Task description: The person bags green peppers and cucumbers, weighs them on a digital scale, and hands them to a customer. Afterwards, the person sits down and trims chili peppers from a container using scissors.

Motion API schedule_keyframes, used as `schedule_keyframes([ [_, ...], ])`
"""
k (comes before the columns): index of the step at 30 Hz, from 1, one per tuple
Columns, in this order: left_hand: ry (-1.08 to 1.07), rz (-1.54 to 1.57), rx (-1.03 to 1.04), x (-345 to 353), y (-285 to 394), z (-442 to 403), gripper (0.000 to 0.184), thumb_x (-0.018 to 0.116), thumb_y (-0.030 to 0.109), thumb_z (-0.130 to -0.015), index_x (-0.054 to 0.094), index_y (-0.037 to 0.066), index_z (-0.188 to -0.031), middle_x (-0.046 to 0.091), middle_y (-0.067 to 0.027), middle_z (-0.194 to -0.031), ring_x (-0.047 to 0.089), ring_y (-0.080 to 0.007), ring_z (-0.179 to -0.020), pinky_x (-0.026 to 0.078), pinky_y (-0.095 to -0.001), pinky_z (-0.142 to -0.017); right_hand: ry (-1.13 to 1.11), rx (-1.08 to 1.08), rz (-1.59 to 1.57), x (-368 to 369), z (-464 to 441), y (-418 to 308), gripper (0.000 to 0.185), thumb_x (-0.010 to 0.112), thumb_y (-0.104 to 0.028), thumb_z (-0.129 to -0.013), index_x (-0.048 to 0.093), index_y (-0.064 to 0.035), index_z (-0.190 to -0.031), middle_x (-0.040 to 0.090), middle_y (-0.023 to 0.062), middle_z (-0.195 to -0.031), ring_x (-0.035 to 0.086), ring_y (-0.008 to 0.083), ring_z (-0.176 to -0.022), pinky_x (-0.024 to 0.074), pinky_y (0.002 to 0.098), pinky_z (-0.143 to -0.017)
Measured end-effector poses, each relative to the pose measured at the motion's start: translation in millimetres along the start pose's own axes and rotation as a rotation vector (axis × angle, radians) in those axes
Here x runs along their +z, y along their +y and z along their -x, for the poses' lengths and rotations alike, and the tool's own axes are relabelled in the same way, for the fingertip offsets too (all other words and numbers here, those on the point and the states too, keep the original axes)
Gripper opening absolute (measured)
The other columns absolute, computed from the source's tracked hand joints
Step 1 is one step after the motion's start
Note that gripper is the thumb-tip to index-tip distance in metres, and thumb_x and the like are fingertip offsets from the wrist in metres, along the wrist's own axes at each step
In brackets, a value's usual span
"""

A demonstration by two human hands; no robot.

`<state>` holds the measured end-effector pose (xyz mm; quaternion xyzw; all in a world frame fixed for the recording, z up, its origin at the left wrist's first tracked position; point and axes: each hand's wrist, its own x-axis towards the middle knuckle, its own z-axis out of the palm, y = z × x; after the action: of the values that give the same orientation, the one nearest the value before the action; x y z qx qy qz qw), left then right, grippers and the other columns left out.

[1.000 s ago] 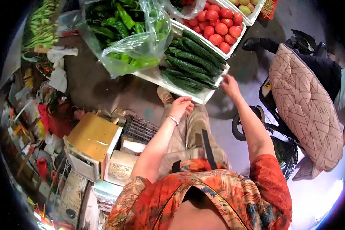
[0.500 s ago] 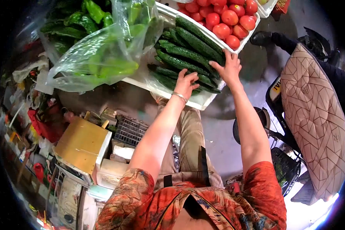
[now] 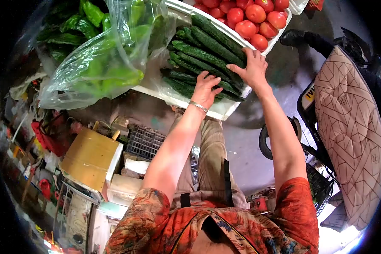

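Far L: clear plastic bag point(image 3: 72, 95) of green peppers point(image 3: 86, 34), overlapping L end of white foam box point(image 3: 218, 111), prob. to keep them bundled. Cucumbers point(image 3: 201, 53) lie in box, roughly parallel, likely so they pack neatly. L hand point(image 3: 206, 89): fingers spread, half-curled over near-side cucumbers; can't tell if gripping. R hand point(image 3: 255, 73): thumb wide of fingers, tips at cucumbers' R ends, none lifted; prob. squaring the pile between both hands. Tomatoes point(image 3: 256, 19) heaped just beyond, separate box.

Surface/room: L, wood-topped cabinet point(image 3: 91, 156) & dark plastic crate point(image 3: 144, 143) amid clutter; mid, grey floor point(image 3: 249, 139); R, quilted cover point(image 3: 351, 131) over a parked 2-wheeler.
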<state>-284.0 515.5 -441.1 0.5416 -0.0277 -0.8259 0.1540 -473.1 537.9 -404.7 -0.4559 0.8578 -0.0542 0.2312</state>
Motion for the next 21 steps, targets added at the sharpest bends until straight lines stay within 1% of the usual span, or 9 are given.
schedule_keyframes([
  [2,-0.019,0.024,0.012,2.8,-1.8,-1.1,0.079,0.07,0.002,-0.078,0.024,0.014,-0.141,0.054,-0.0068,-0.118,0.052,-0.0199,-0.106,0.043,-0.0445,-0.086,-0.051,-0.047,-0.095,4.6,6.1,0.1,0.079,0.078,-0.051,-0.063,0.052,-0.0017,-0.119,0.05,0.0189,-0.118,0.047,0.0358,-0.114,0.0395,0.0455,-0.093],
  [3,-0.038,0.044,0.028,4.7,-1.5,0.3,0.075,0.07,0.001,-0.077,0.027,0.013,-0.138,0.053,-0.0053,-0.119,0.05,-0.0191,-0.109,0.041,-0.0441,-0.088,-0.128,-0.014,-0.31,11.7,10.8,1.7,0.083,0.08,-0.048,-0.062,0.049,-0.0005,-0.123,0.049,0.0209,-0.121,0.045,0.0376,-0.117,0.0388,0.045,-0.097],
  [5,0.024,0.023,0.041,7.1,1.1,2.7,0.064,0.07,0.001,-0.078,0.035,0.014,-0.13,0.053,-0.0032,-0.116,0.048,-0.0182,-0.112,0.04,-0.0421,-0.09,0.025,-0.136,-0.357,23.9,19.3,6.4,0.087,0.082,-0.044,-0.061,0.046,-0.0017,-0.129,0.046,0.0226,-0.127,0.042,0.0391,-0.121,0.0369,0.0455,-0.101],
  [9,-0.056,-0.045,0.04,3.4,4.3,-8.9,0.057,0.069,0.001,-0.079,0.039,0.015,-0.125,0.055,-0.0034,-0.115,0.05,-0.0174,-0.11,0.039,-0.0404,-0.092,0.02,-0.107,-0.276,38.6,16.0,12.5,0.09,0.083,-0.041,-0.062,0.042,-0.0041,-0.133,0.041,0.0233,-0.133,0.04,0.0403,-0.123,0.0361,0.0459,-0.102],
  [11,-0.103,-0.018,0.096,1.3,2.0,-16.1,0.071,0.069,-0.004,-0.075,0.032,0.009,-0.134,0.052,-0.0075,-0.124,0.051,-0.0213,-0.111,0.044,-0.0377,-0.09,-0.056,-0.081,-0.381,35.0,13.7,12.2,0.089,0.082,-0.041,-0.062,0.043,-0.0058,-0.133,0.039,0.0227,-0.136,0.038,0.0405,-0.124,0.0361,0.0459,-0.102],
  [15,-0.131,0.054,0.174,0.7,-6.9,-25.7,0.053,0.067,-0.007,-0.077,0.046,0.008,-0.123,0.058,-0.0062,-0.119,0.056,-0.0219,-0.107,0.045,-0.0362,-0.091,-0.113,-0.005,-0.365,32.9,11.7,14.9,0.091,0.083,-0.041,-0.059,0.044,-0.0057,-0.133,0.043,0.0241,-0.131,0.042,0.041,-0.12,0.0372,0.0448,-0.101],
  [17,-0.149,0.034,0.208,1.2,-5.0,-22.1,0.054,0.067,-0.007,-0.076,0.046,0.007,-0.124,0.058,-0.0064,-0.118,0.056,-0.022,-0.107,0.045,-0.037,-0.093,-0.164,0.009,-0.344,29.0,8.1,14.1,0.091,0.083,-0.04,-0.059,0.045,-0.0059,-0.133,0.043,0.0246,-0.13,0.043,0.0415,-0.119,0.0377,0.045,-0.101],
  [19,-0.107,-0.005,0.101,0.3,-1.1,-18.8,0.055,0.067,-0.008,-0.076,0.046,0.008,-0.125,0.058,-0.006,-0.118,0.056,-0.0219,-0.108,0.044,-0.0362,-0.094,-0.217,0.024,-0.323,31.4,7.6,15.6,0.09,0.083,-0.04,-0.058,0.045,-0.0061,-0.133,0.044,0.0251,-0.128,0.043,0.042,-0.119,0.0382,0.0452,-0.1],
  [21,-0.136,-0.01,0.083,-1.3,1.6,-16.8,0.056,0.067,-0.007,-0.076,0.046,0.008,-0.126,0.058,-0.0056,-0.119,0.056,-0.0215,-0.108,0.044,-0.0359,-0.095,-0.098,-0.075,-0.292,38.4,6.1,17.5,0.086,0.084,-0.036,-0.059,0.048,-0.0034,-0.13,0.047,0.024,-0.127,0.047,0.0372,-0.118,0.04,0.0427,-0.099],
])
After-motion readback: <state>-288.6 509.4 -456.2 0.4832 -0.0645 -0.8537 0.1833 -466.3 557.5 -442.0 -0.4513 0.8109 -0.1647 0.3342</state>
